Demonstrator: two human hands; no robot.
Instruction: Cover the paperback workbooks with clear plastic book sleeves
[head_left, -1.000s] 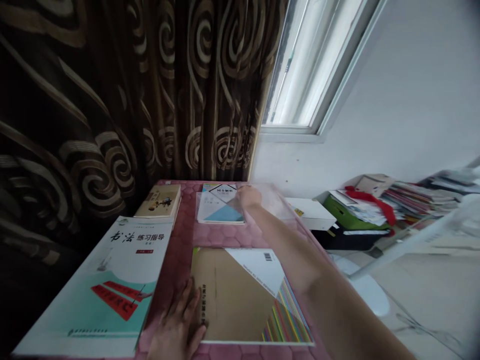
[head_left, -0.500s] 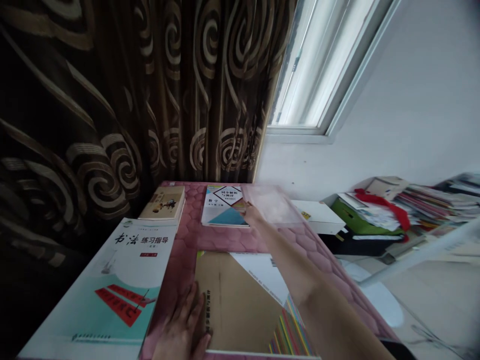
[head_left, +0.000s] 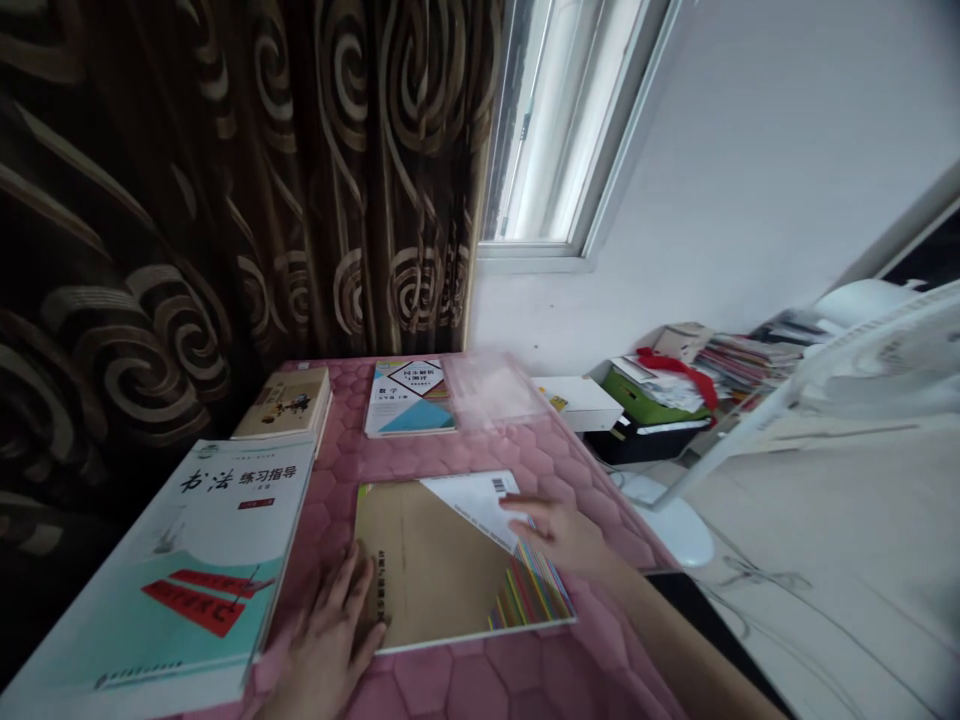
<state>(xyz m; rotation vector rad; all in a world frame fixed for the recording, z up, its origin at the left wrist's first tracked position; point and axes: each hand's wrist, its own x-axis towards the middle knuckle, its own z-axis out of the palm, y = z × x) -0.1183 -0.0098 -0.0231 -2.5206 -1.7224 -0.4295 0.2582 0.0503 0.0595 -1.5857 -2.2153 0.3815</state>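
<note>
A brown and white book (head_left: 435,560) with coloured stripes lies flat on the pink quilted cover (head_left: 480,670). My left hand (head_left: 330,625) rests with its fingers spread at the book's left edge. Over the book's right edge is my right hand (head_left: 551,530), its fingers apart and nothing held in them. A maths book (head_left: 409,398) lies farther back, and a translucent plastic sheet or sleeve (head_left: 495,392) overlaps its right side. To the left are a calligraphy book (head_left: 187,560) and, behind it, a small stack of tan books (head_left: 285,403).
A patterned curtain (head_left: 262,180) hangs behind the left side. On the right are a white box (head_left: 581,402), a green bag (head_left: 649,390) with papers, piled papers (head_left: 742,365) and a white fan (head_left: 735,440) standing on the floor.
My right hand has drawn back from the maths book to the brown and white book. My left hand stays at that book's left edge. The camera view has shifted to the right.
</note>
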